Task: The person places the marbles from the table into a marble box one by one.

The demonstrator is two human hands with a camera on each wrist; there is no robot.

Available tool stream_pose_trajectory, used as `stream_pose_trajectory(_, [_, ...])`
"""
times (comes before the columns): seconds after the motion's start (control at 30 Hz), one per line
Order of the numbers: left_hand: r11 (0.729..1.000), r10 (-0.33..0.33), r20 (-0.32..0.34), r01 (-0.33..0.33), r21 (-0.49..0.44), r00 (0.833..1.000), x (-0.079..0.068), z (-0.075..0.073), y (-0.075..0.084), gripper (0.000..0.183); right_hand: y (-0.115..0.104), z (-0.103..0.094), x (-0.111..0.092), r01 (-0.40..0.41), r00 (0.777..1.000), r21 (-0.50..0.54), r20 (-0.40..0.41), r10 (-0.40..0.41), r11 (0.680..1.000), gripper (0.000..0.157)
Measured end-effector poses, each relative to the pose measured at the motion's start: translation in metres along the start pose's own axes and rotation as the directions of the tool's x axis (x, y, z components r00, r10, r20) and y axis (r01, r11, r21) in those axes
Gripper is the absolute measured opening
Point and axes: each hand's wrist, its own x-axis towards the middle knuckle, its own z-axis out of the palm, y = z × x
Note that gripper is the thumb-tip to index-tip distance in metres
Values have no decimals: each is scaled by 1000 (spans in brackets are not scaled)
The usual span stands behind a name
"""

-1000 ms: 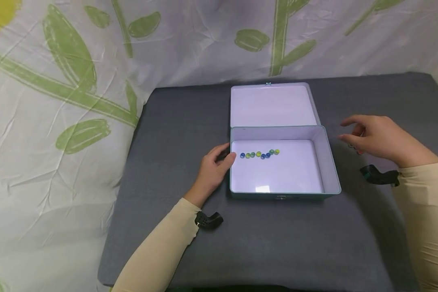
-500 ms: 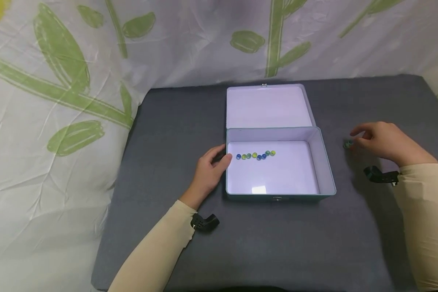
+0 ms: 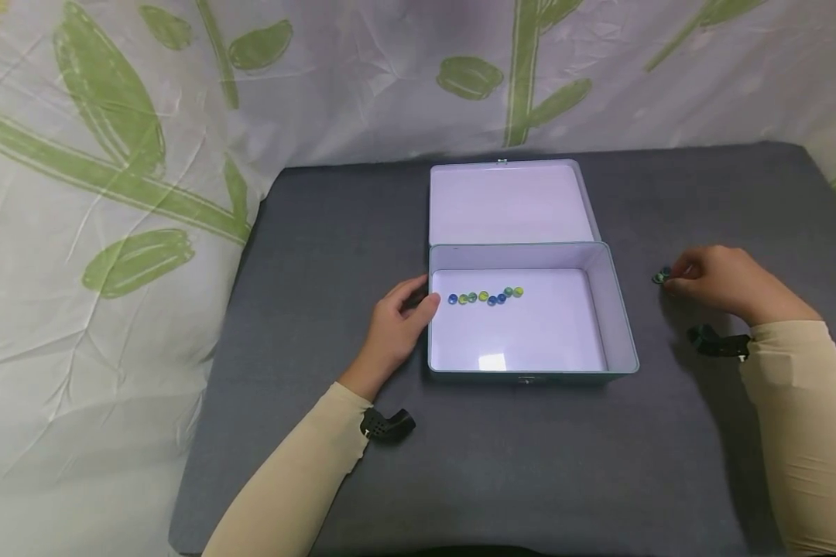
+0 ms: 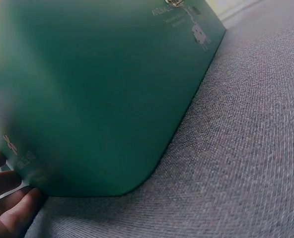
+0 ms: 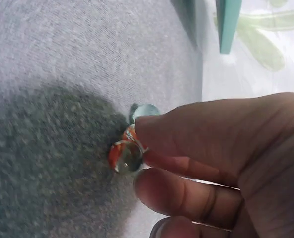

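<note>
A green metal box [image 3: 529,377] with a white inside stands mid-table, its lid [image 3: 512,203] folded back. Against its left side is my left hand [image 3: 393,325], thumb over the rim and fingers along the outer wall, holding it. In the left wrist view, fingertips [image 4: 23,210] touch the green wall low down. My right hand [image 3: 728,282] is right of the box, low over the table. Its thumb and index finger pinch at an orange-streaked marble [image 5: 129,133], partly hidden by the thumb. Beside it show another orange-and-clear marble [image 5: 125,157] and a pale one [image 5: 146,112].
Several blue, green and yellow marbles [image 3: 484,296] lie in an uneven row on the box floor. Dark grey cloth covers the table [image 3: 529,464]. A white curtain with green leaves [image 3: 362,85] hangs behind and on the left.
My right hand has come down to the marbles on the right, and its thumb and fingers have drawn together. The left hand keeps its place at the box; the head view has shifted slightly.
</note>
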Motion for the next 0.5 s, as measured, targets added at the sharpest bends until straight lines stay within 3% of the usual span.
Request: stream_pose_trajectory(0.5, [1000, -6, 0, 6, 6, 1000, -1, 0, 3, 53, -4, 2, 0, -4, 999, -16, 33, 4, 1000, 30])
